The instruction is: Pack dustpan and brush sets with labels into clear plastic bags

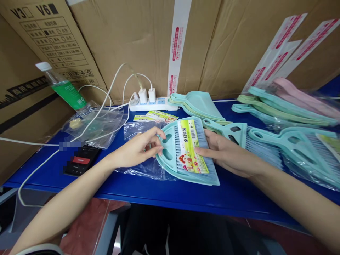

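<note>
A light-teal dustpan (212,180) lies in front of me with a small brush (180,147) of blue-grey bristles nested on it. Across the bristles sits a yellow and white printed label card (191,145). My right hand (223,150) grips the right side of this set, its thumb pressing on the card and its other fingers partly hidden behind. At the handle end, my left hand (140,147) is closed with bent fingers on the left rim of the dustpan. Beneath the set a clear plastic bag (151,170) is spread on the blue table (127,193).
Stacked dustpans (203,102) stand behind, near a power strip (162,102) and loose label cards (156,115). Brushes (228,131) and bagged sets (300,145) fill the right. A phone (82,159), white cables and a bottle (66,92) are at left. Cardboard boxes (143,39) wall the back.
</note>
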`<state>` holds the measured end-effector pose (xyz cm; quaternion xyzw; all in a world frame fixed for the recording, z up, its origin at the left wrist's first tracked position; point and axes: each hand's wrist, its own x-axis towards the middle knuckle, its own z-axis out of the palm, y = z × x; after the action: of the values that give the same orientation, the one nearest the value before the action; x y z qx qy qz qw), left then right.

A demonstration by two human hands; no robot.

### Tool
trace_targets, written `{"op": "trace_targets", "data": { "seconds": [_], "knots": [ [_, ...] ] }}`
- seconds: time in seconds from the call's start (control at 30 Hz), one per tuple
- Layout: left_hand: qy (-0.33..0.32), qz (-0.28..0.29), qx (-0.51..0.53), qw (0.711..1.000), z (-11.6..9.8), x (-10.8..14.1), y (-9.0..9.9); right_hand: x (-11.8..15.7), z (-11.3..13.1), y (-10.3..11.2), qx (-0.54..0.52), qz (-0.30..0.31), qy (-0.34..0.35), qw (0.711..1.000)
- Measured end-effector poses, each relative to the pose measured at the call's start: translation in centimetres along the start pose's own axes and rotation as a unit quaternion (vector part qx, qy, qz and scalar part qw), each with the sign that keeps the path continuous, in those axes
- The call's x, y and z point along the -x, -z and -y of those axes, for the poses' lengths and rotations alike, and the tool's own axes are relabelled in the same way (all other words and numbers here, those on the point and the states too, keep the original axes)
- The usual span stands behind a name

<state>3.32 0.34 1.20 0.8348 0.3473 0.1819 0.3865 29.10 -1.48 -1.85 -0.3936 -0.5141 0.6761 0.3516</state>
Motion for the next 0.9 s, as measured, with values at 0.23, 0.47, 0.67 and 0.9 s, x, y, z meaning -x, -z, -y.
{"op": "trace_targets", "data": {
  "seconds": [0.23, 0.47, 0.67, 0.9],
  "knots": [
    [0.153, -0.096, -0.431, 0.884, 0.3, 1.3, 3.8, 0.1, -0.3, -0.2, 0.001, 0.002, -0.007, 1.0],
    [0.256, 0.011, -0.497, 0.829, 0.9, 2.4, 5.0, 0.1, 0.0, -0.3, 0.033, -0.008, 0.002, 0.999],
    [0.241, 0.076, -0.36, 0.898, 0.8, 1.6, 4.1, 0.1, -0.1, -0.4, 0.025, -0.001, 0.005, 1.0],
    [0.232, 0.099, -0.329, 0.91, 0.4, 1.4, 4.0, -0.3, -0.9, -0.6, -0.004, 0.002, -0.005, 1.0]
  ]
}}
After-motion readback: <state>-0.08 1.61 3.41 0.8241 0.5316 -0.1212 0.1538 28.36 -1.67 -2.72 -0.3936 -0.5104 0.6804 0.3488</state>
